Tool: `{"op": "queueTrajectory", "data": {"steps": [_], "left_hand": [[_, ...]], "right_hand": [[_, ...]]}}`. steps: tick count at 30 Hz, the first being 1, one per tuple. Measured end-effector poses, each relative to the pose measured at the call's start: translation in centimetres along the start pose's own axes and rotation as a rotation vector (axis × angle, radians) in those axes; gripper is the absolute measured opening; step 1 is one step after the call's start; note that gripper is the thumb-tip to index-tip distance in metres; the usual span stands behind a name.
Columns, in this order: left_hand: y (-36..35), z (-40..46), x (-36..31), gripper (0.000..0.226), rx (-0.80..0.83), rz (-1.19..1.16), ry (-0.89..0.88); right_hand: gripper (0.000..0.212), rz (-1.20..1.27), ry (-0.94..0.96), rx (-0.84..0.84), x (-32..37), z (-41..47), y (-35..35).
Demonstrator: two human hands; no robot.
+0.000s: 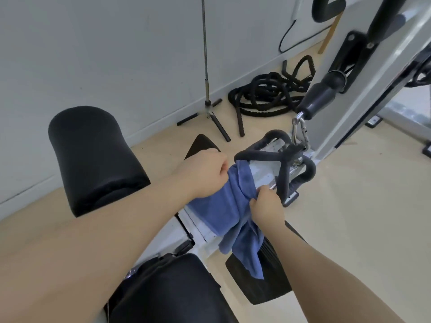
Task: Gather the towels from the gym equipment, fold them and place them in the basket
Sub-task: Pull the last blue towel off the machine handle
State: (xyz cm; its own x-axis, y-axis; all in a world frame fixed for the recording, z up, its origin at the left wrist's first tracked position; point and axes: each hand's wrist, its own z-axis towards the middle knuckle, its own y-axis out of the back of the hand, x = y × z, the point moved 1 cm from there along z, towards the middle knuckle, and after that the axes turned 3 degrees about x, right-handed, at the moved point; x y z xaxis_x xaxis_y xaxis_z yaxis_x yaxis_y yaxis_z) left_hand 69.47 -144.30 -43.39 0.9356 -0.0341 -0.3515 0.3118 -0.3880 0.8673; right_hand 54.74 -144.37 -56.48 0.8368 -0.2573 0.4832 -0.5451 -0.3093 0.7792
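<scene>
Your left hand (205,173) has its fingers curled tight around the upper end of the blue towel (224,206), bunching the cloth just beside the padded black handle (275,157) of the cable machine. Your right hand (265,206) pinches a gathered fold of the same towel lower down, thumb and fingers closed on the fabric, close to the handle's near loop. Between your two hands the towel stretches in a flat band across the white metal frame (198,227) of the machine. Below your right hand the loose end hangs in soft folds over a ribbed black footplate (270,285).

The towel is terry cloth, matte and slightly fuzzy, with a stitched hem along its lower edge. The handle is a bent tube wrapped in dark foam, clipped by a shiny steel carabiner (299,131) to a smooth black rubber stopper (319,99). To your left sits a thick cylindrical roller pad (93,157) covered in black vinyl, and a similar padded seat (168,292) lies below your arms. On the pale wooden floor (349,206) near the wall, a heavy braided black rope (265,94) lies coiled, beside a thin metal stand (206,89) on three rubber-tipped legs.
</scene>
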Motion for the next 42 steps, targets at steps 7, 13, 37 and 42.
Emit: {"op": "queueTrajectory", "data": {"steps": [7,13,37,42], "left_hand": [[5.0,-6.2,-2.2,0.018,0.024,-0.085,0.000],[15.0,-16.5,0.2,0.042,-0.164,-0.258,-0.089],[29.5,-62.8,18.5,0.015,-0.618,-0.630,0.182],[26.4,-69.8,19.9,0.022,-0.706,-0.560,0.422]], "right_hand": [[0.006,0.394,0.302,0.031,6.3,-8.5,10.0],[0.025,0.636,0.490,0.102,16.2,-18.9,17.9],[0.021,-0.195,1.344,0.179,49.7,-54.0,11.3],[0.031,-0.273,1.555,0.364,51.4,-57.7,6.5]]}}
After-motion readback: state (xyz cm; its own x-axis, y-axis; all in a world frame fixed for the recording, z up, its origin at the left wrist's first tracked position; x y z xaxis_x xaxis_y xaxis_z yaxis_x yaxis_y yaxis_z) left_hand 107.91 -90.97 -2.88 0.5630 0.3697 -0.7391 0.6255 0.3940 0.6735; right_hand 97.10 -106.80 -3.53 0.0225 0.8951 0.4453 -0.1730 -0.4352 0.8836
